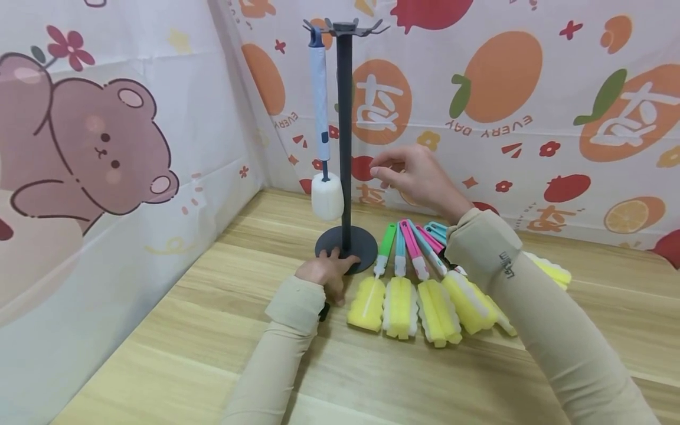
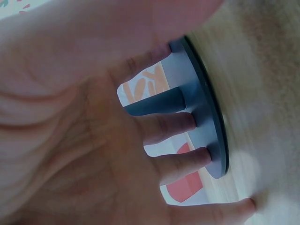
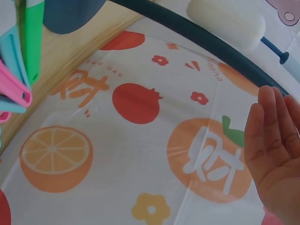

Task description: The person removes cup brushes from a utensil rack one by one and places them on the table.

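At the stand (image 1: 344, 136), hanging brushes is underway.
Left hand (image 1: 325, 273) is pressing flat on the base (image 1: 366, 241); right hand (image 1: 419, 177), loose and empty, is hovering at 3 o'clock of the pole; next probably calls for lifting a brush from the row (image 1: 419, 277) at 5 o'clock.

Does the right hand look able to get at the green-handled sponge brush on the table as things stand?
Probably yes. The right hand hangs empty beside the stand's pole, and the green-handled brush lies uncovered at the row's left end, just beside the left hand on the base.

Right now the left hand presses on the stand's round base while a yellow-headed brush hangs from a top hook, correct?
Not quite: the head view shows the hanging brush has a white sponge head. The left hand does rest on the stand's base.
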`<state>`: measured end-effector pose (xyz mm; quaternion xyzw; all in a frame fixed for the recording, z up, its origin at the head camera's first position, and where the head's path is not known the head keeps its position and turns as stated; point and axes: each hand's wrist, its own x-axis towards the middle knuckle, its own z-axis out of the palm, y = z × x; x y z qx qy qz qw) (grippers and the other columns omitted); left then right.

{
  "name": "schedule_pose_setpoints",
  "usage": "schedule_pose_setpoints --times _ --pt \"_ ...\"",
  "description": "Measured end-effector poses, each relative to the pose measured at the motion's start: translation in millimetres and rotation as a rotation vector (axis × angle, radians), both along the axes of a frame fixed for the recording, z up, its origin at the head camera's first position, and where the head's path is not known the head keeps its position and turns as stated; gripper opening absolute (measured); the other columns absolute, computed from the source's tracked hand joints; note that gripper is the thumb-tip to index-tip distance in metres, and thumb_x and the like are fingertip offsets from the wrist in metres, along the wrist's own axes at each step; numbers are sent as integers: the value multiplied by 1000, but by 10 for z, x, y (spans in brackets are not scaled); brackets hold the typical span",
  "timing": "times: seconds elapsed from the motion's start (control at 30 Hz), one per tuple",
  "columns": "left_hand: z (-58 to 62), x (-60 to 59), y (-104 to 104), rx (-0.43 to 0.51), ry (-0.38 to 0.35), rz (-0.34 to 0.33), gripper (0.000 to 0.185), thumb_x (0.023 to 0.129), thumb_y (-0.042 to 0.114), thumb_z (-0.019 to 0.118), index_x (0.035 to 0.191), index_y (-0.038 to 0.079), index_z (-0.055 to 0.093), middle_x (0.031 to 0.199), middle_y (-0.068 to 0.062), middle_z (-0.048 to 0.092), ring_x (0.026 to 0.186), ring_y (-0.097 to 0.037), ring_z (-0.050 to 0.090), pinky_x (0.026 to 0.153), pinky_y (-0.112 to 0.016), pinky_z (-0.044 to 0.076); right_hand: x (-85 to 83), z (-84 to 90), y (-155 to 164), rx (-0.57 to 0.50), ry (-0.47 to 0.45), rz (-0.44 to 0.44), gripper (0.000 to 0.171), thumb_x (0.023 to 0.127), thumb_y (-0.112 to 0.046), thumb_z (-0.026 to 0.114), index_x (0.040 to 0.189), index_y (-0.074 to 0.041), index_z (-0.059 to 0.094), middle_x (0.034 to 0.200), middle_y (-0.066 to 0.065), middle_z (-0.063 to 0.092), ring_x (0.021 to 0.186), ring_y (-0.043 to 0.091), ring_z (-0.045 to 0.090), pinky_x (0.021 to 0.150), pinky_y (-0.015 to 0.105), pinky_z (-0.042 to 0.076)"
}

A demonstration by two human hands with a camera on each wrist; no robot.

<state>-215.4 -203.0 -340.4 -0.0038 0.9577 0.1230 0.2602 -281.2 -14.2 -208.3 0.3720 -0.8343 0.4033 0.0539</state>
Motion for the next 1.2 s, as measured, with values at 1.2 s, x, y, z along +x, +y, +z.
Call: schedule_pose_setpoints --times 1.2 --pt "14 -18 4 -16 -13 -28 98 83 16 86 161 35 31 168 -15 10 152 -40 7 106 -61 37 17 -215 -529 -329 -520 305 66 101 -5 61 159 -3 30 156 11 44 81 22 73 68 31 58"
